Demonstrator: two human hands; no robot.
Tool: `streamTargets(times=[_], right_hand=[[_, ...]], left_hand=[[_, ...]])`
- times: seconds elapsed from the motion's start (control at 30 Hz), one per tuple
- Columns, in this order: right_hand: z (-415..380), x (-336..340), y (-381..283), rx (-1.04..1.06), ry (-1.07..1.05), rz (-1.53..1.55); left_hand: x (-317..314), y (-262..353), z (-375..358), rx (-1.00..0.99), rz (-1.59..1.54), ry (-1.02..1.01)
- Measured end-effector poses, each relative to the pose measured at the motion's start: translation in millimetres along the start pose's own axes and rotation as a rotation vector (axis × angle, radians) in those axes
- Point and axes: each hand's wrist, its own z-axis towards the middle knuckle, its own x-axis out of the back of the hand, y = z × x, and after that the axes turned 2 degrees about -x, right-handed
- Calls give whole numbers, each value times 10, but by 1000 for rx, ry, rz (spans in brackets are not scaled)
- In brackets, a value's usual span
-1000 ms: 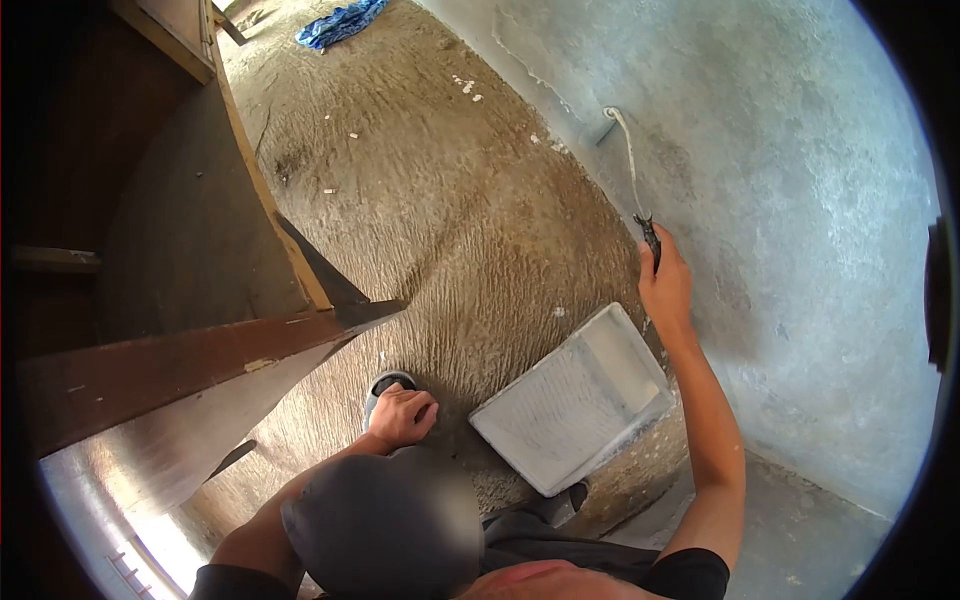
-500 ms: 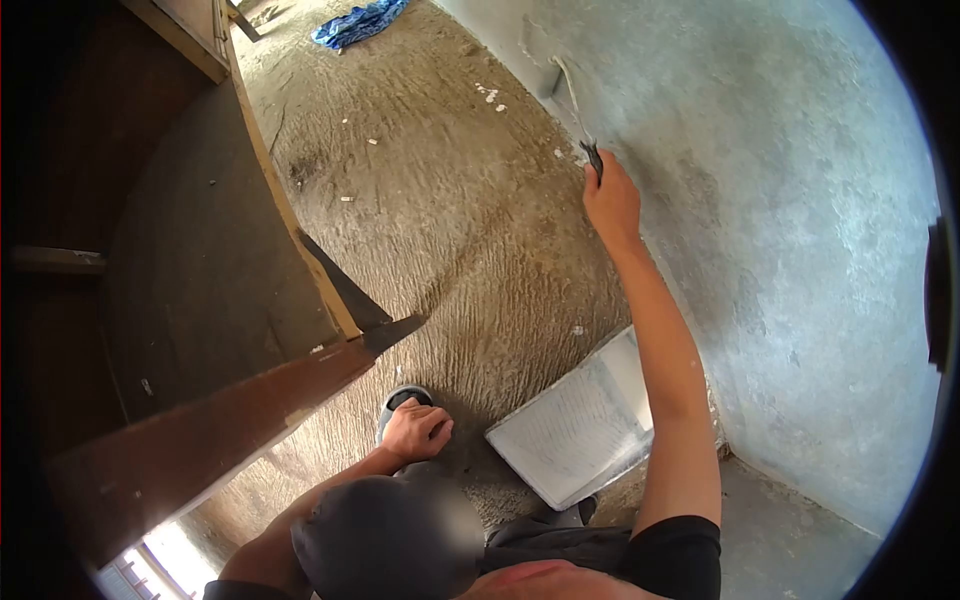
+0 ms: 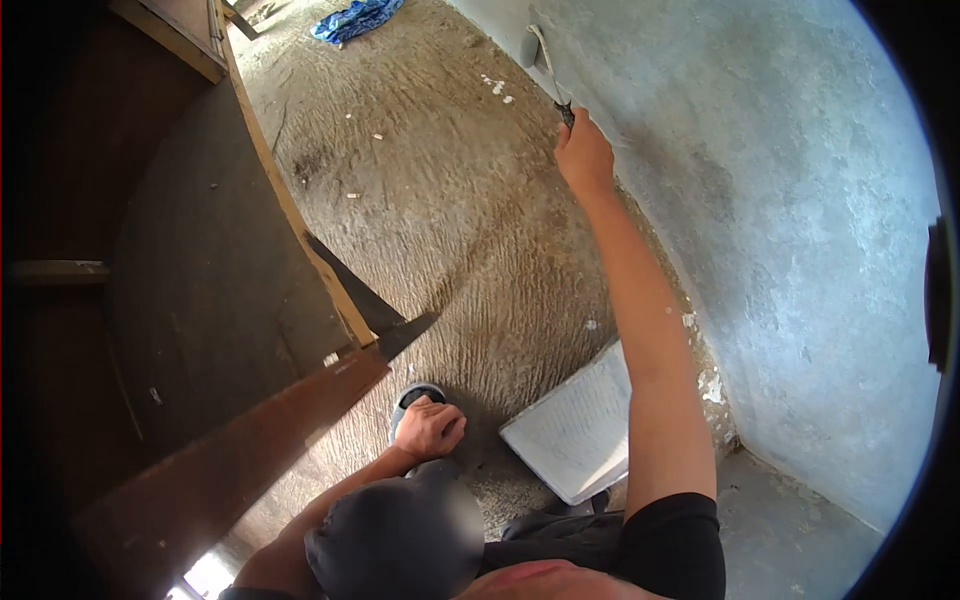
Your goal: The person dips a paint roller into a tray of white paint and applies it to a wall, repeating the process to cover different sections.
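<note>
My right hand (image 3: pixel 585 152) is wrapped round the black handle of a paint roller (image 3: pixel 545 62). The roller's head lies against the foot of the pale blue-grey wall (image 3: pixel 780 230), at the upper middle. My left hand (image 3: pixel 430 428) rests low, over my knee and above a shoe (image 3: pixel 415 395); its fingers are curled, and whatever they hold, if anything, is hidden. Between my arms, on the floor, lies a white tray-like panel (image 3: pixel 575 430), partly covered by my right forearm.
A dark wooden piece of furniture (image 3: pixel 225 250) with a light edge fills the left side. Blue cloth (image 3: pixel 357 20) lies on the rough floor (image 3: pixel 430 200) at the top. White scraps (image 3: pixel 497 88) are scattered near the wall.
My right hand and the roller have moved up and left along the foot of the wall. My left hand appears slightly further right, still curled.
</note>
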Motion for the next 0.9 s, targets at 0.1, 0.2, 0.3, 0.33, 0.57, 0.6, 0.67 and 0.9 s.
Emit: streamTargets(times=[0.1,0.2,0.3,0.33,0.57,0.6,0.67,0.9], right_hand=[[-415,249,442,40,-20,-14],[-940,667,898,48,-28,-50],[-1443,1076,1277,30,-38,-76],[-1615,1192,1391,14,-33,-87],[-2531,1896,1937,-48,-60,-106],[-2608,1953,1995,-52,-71,-123],[-2738,2063,1998,-80,-91,-119],[-2415,1677,1807,-41,-3,-40]], left_hand=[[-28,18,11,10,8,60],[-23,62,9,30,53,37],[-49,97,25,14,93,51],[-61,100,9,12,119,74],[-132,112,-28,64,95,91],[-131,108,-27,80,93,82],[-107,128,-17,76,100,81],[-100,95,-32,41,104,93]])
